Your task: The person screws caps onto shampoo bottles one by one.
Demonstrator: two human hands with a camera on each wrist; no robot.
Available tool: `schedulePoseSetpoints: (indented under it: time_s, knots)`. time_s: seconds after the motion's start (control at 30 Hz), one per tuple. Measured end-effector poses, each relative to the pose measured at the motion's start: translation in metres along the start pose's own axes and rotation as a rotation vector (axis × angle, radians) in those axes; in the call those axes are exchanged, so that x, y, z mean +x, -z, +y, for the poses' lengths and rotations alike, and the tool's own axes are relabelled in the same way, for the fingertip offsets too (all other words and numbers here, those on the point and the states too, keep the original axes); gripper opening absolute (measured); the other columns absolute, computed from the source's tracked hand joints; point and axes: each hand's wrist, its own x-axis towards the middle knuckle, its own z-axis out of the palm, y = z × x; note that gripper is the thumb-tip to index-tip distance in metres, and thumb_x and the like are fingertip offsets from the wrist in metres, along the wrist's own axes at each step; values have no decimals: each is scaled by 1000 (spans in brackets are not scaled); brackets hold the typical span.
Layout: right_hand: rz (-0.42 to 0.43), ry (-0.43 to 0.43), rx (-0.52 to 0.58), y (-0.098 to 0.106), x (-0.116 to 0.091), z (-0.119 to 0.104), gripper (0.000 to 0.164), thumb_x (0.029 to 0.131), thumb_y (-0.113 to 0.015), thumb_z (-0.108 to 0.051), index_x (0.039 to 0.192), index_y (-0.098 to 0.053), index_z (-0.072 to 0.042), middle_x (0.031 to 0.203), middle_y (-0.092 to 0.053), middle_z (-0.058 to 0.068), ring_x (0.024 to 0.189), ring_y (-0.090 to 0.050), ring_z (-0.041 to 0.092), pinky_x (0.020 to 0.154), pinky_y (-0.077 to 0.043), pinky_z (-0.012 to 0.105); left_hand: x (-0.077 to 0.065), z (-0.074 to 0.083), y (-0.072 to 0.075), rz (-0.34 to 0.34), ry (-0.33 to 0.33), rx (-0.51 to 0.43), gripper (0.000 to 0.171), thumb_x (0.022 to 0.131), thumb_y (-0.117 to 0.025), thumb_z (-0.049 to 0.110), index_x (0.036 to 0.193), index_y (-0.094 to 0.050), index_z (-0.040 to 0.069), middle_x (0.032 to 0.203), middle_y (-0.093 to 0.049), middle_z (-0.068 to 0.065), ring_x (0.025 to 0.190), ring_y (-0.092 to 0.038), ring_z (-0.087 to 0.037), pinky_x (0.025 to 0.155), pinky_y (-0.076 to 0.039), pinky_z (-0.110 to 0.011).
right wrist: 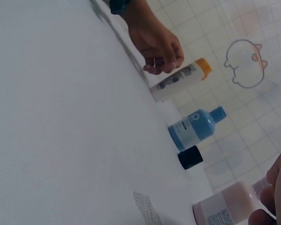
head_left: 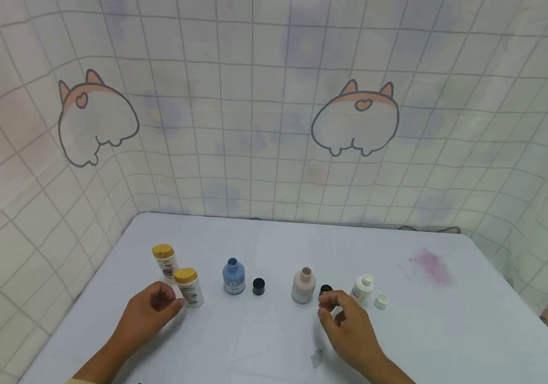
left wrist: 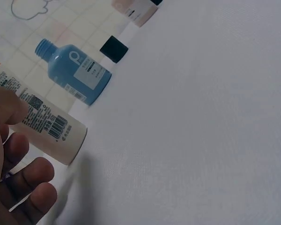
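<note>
My left hand (head_left: pixel 145 313) is beside the nearer white bottle with a yellow cap (head_left: pixel 190 291), fingers loosely bent. Its thumb overlaps the bottle in the left wrist view; whether they touch, I cannot tell. Behind it stands a second yellow-capped white bottle (head_left: pixel 166 265). My right hand (head_left: pixel 352 332) hovers with loosely curled fingers, nothing visible between them, near a black cap (head_left: pixel 325 289) that they partly hide. To that hand's left is an uncapped pink bottle (head_left: pixel 304 288). Just behind it, a small white bottle (head_left: pixel 362 288) stands uncapped and partly covered.
An uncapped blue bottle (head_left: pixel 233 278) stands mid-table with a black cap (head_left: pixel 258 286) at its right. A white cap (head_left: pixel 381 301) lies right of the small white bottle. The white table (head_left: pixel 235 346) bears a pink stain (head_left: pixel 432 266); a grid-patterned curtain (head_left: pixel 264 106) hangs behind.
</note>
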Motion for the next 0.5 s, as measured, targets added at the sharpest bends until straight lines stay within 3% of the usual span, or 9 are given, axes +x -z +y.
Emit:
schedulePoseSetpoints:
  time_s: [0.2, 0.5]
  knots:
    - [-15, 7, 8, -2, 0, 0, 17, 87, -66, -10, 100, -60, -19, 88, -59, -14, 79, -55, 6, 62, -48, 22, -7, 10, -9, -152, -2, -142, 25, 79, -77, 30, 89, -59, 16, 85, -65, 6, 79, -62, -12, 68, -53, -25]
    - [-67, 50, 7, -6, -1, 2, 17, 88, -66, -11, 102, -60, -18, 88, -59, -13, 78, -55, 6, 61, -48, 21, -10, 31, -26, -269, -72, -170, 25, 83, -72, 35, 101, -61, 23, 99, -66, 7, 88, -63, -8, 78, -52, -23]
